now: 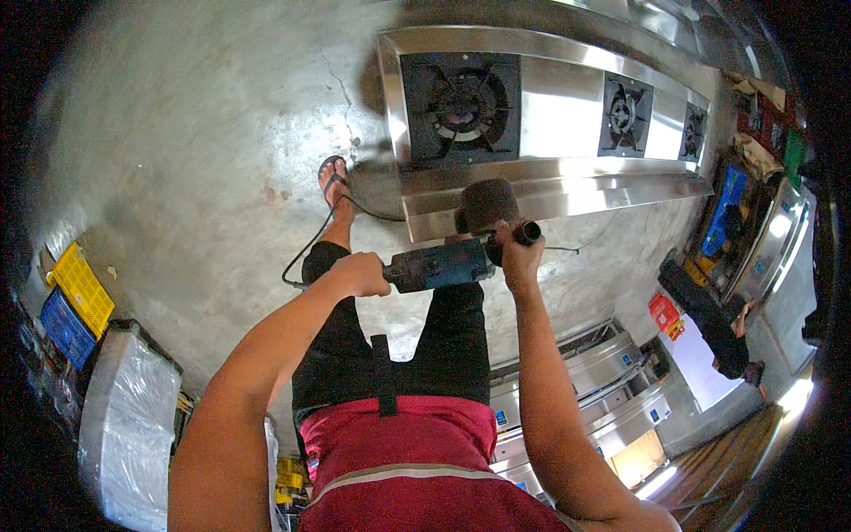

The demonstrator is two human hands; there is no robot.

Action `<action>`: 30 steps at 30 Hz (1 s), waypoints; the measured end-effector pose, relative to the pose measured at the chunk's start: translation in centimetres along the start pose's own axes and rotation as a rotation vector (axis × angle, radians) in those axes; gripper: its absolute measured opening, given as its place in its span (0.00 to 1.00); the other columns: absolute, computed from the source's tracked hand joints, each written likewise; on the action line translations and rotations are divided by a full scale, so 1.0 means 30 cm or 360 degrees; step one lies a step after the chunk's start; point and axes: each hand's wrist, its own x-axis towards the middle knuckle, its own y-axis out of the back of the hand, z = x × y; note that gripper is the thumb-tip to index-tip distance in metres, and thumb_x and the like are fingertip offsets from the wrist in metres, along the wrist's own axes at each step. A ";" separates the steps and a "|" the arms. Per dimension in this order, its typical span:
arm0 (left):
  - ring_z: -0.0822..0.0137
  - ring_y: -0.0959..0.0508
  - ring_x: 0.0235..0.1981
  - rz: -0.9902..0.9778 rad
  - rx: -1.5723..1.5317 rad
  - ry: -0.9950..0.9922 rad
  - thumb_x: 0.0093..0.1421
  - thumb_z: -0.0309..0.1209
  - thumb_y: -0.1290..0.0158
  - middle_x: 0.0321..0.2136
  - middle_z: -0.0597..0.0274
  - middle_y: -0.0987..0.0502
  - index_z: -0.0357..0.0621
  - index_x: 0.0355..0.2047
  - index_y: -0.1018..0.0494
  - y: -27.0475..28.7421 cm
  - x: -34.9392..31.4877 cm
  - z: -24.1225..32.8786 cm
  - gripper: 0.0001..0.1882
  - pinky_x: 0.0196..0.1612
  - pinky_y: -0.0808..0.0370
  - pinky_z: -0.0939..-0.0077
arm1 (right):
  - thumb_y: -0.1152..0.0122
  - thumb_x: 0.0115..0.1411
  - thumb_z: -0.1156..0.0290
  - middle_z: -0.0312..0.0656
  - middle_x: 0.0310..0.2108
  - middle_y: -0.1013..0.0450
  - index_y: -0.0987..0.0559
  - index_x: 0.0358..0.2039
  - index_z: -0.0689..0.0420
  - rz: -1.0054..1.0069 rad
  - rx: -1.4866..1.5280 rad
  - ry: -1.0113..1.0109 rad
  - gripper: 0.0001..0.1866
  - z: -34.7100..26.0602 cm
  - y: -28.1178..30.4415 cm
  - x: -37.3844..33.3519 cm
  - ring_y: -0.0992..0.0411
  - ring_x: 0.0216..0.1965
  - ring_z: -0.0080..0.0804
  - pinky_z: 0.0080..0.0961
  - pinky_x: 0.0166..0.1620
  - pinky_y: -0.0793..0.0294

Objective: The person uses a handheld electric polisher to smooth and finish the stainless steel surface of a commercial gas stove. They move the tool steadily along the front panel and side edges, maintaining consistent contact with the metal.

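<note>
I hold a blue-black angle grinder [441,267] level across my thighs. My left hand [362,275] is wrapped round its rear end, where a dark cord hangs off in a loop toward my sandalled foot. At the front, my right hand [519,252] grips the black side handle [528,233]. The grinder's dark round head [490,206] overlaps the front edge of a stainless steel stove [567,186] in view; whether it touches the metal I cannot tell. Black gas burners [461,108] sit in the stove's top.
The power cord [306,257] runs over the concrete floor [204,151]. At left are yellow [81,285] and blue crates [67,328] and a plastic-wrapped unit [133,426]. Steel units [603,372] stand behind on the right. Another person [709,319] is at far right.
</note>
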 end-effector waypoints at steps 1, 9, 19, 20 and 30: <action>0.46 0.18 0.36 -0.0031 -0.0002 0.0009 0.42 0.45 0.42 0.33 0.42 0.19 0.36 0.32 0.19 0.009 -0.025 -0.037 0.24 0.41 0.21 0.56 | 0.32 0.56 0.75 0.34 0.21 0.30 0.28 0.23 0.56 0.0001 0.0042 0.0048 0.11 -0.006 -0.040 -0.026 0.33 0.24 0.23 0.25 0.31 0.33; 0.48 0.18 0.40 -0.0099 0.0040 0.0159 0.44 0.45 0.41 0.37 0.43 0.19 0.35 0.36 0.20 0.059 -0.172 -0.240 0.25 0.44 0.22 0.58 | 0.31 0.55 0.72 0.34 0.19 0.28 0.24 0.20 0.61 -0.0020 -0.0014 0.0086 0.12 -0.026 -0.259 -0.148 0.34 0.22 0.24 0.28 0.28 0.33; 0.46 0.18 0.40 -0.0095 -0.0034 -0.0078 0.42 0.45 0.42 0.38 0.42 0.19 0.36 0.37 0.20 0.015 -0.011 -0.165 0.27 0.43 0.21 0.56 | 0.31 0.57 0.72 0.32 0.23 0.27 0.23 0.26 0.58 0.0077 0.0149 -0.0012 0.08 -0.069 -0.139 -0.091 0.33 0.24 0.22 0.25 0.29 0.32; 0.46 0.18 0.40 -0.0113 -0.0021 -0.0075 0.42 0.44 0.42 0.38 0.42 0.19 0.35 0.38 0.20 0.017 -0.014 -0.170 0.27 0.44 0.21 0.56 | 0.31 0.57 0.72 0.32 0.23 0.27 0.23 0.26 0.58 0.0077 0.0119 0.0024 0.08 -0.063 -0.144 -0.096 0.33 0.25 0.22 0.25 0.29 0.32; 0.49 0.18 0.42 -0.0078 -0.0043 0.0153 0.44 0.40 0.45 0.39 0.42 0.19 0.35 0.36 0.19 0.033 -0.202 -0.326 0.23 0.45 0.22 0.58 | 0.29 0.55 0.70 0.33 0.24 0.26 0.22 0.25 0.59 -0.0096 -0.0072 -0.0013 0.10 -0.011 -0.321 -0.170 0.34 0.26 0.20 0.25 0.30 0.34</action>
